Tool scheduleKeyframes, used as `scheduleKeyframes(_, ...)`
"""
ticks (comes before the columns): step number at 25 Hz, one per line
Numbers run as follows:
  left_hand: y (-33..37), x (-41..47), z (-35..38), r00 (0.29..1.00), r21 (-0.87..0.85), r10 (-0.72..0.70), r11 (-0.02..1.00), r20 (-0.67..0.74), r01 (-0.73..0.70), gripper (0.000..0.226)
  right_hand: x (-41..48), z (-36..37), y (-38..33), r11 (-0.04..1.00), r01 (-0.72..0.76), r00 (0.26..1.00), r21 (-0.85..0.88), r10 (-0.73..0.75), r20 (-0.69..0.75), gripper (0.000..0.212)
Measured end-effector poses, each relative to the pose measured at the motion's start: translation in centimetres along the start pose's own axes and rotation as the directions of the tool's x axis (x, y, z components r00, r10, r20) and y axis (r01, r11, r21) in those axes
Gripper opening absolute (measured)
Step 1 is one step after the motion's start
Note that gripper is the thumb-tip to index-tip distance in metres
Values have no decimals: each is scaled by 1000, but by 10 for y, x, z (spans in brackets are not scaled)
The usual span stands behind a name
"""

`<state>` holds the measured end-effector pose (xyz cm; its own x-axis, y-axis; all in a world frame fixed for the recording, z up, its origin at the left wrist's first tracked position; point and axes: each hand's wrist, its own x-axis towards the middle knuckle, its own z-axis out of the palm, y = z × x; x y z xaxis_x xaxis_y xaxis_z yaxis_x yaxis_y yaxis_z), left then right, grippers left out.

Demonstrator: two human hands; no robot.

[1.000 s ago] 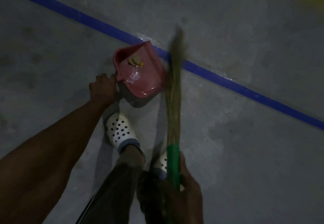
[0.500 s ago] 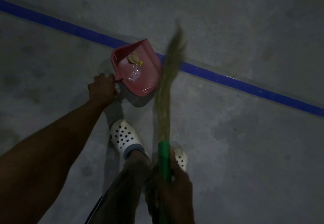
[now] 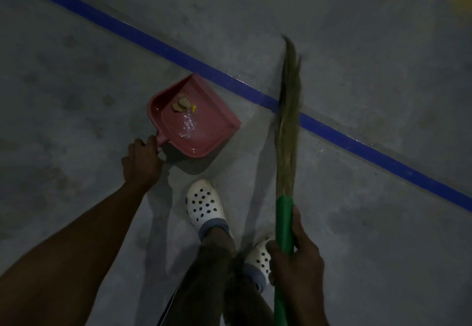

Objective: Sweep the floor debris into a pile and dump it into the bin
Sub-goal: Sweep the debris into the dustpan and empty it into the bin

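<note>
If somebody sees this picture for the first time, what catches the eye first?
The pink dustpan in the middle, with scraps inside, held by the left hand. To its right, the right hand holds a broom by its green grip, bristles crossing the blue floor line.

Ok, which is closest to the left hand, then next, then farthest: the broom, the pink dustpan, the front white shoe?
1. The pink dustpan, its handle in the left hand.
2. The front white shoe, just below-right of that hand.
3. The broom, far right, in the right hand.
</note>
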<state>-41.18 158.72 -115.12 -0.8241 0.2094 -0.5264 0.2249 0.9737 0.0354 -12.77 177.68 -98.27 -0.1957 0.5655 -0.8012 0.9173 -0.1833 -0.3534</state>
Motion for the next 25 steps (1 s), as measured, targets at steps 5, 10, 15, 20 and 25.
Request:
scheduleKeyframes(5,-1,30,-4,997,-52,-83,995,-9,82,45,47,45,83,984,-162,987,-70,163,10,49)
scheduleKeyframes(10,32,51,-30,999,-87,-21,996,-30,18,47,-2,6,-28,946,-87,996,312,73,56,61)
scheduleKeyframes(15,71,69,-47,999,-75,55,996,-1,-55,47,87,-22,-112,978,-75,996,195,83,-35,81)
scheduleKeyframes(20,56,75,-38,1000,-103,-14,995,9,14,38,42,18,-114,985,57,980,-160,-25,195,84)
scheduleKeyframes(25,-9,65,-31,987,-117,-154,981,35,157,33,-30,38,-134,993,-52,994,-105,61,89,98)
